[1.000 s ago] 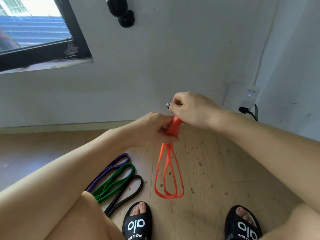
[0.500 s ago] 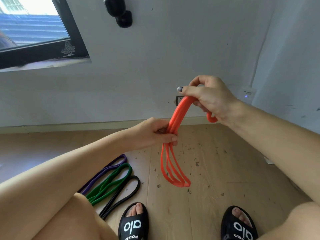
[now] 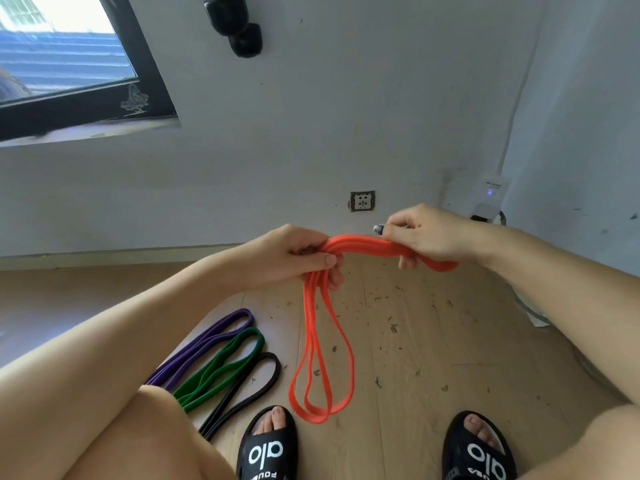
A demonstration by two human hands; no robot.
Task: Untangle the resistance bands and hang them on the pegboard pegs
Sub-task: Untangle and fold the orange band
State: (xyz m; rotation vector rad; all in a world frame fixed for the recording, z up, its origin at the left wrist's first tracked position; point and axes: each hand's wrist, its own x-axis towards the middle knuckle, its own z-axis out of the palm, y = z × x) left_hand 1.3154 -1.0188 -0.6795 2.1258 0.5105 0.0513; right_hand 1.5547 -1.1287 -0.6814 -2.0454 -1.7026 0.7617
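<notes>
Orange band (image 3: 363,247), flat rubber, folded into several strands, bunched between both hands at frame centre. Left hand (image 3: 294,258) grips the bundle; two long loops hang from it toward 6 o'clock, above the wood floor (image 3: 433,341). Right hand (image 3: 426,233) grips the other end, a short bit sticking out at 3 o'clock. Purple band (image 3: 207,344), green band (image 3: 221,365), black band (image 3: 249,393) lie side by side on the floor at 8 o'clock. Black slippers (image 3: 266,452) read "alo".

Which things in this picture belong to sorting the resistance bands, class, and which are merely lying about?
Part of the job:
orange band, gripped by the left hand and right hand
purple band, green band, black band, on the floor

Lying about:
wall socket
white plug-in device
black slippers
window
</notes>
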